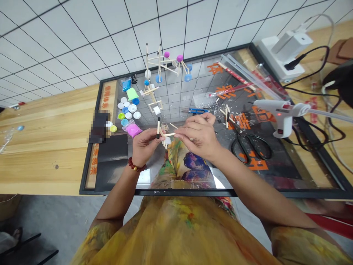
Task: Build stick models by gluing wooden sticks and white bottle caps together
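The left hand (145, 145) pinches a thin, pale wooden stick frame (165, 136), its black-tipped stick (158, 127) upright; the right hand (200, 136) has its grip clamped on the crosspiece (170, 134), lying left-right.

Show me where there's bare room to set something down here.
Bare wood left of the black frame; dark glass between the bottle caps and the frame's near edge. Crowded: around the stick models, scissors, glue gun and cables.

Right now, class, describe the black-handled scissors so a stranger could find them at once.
Find the black-framed reflective board on the wooden table. Beside the person's right hand, below the white glue gun, lie the black-handled scissors: larger and darker than the small blue snips.
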The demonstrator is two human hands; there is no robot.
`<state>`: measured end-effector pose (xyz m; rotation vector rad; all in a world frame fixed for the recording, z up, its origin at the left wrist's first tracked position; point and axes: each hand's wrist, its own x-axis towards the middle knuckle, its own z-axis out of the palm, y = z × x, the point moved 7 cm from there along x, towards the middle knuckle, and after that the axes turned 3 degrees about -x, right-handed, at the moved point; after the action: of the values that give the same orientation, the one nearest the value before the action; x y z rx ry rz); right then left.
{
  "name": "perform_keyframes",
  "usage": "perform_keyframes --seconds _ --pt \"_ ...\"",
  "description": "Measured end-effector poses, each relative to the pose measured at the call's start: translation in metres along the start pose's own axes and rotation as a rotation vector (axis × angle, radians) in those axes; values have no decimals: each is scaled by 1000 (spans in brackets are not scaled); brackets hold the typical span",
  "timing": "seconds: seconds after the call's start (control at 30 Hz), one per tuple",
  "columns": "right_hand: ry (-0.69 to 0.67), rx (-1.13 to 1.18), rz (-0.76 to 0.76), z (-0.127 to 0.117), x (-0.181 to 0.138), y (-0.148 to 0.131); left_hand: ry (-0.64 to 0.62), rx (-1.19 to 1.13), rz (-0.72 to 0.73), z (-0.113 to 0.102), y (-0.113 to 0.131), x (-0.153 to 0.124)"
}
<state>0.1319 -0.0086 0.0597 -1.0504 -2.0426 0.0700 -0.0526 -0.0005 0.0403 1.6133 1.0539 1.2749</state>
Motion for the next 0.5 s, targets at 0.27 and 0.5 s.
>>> perform_keyframes --seconds 0.27,0.5 --pt "-3 -3 6 0 -1 -3 -33 73 80 0 4 3" --pt "-32 15 37 5 0 -4 -5 146 121 2 11 2"
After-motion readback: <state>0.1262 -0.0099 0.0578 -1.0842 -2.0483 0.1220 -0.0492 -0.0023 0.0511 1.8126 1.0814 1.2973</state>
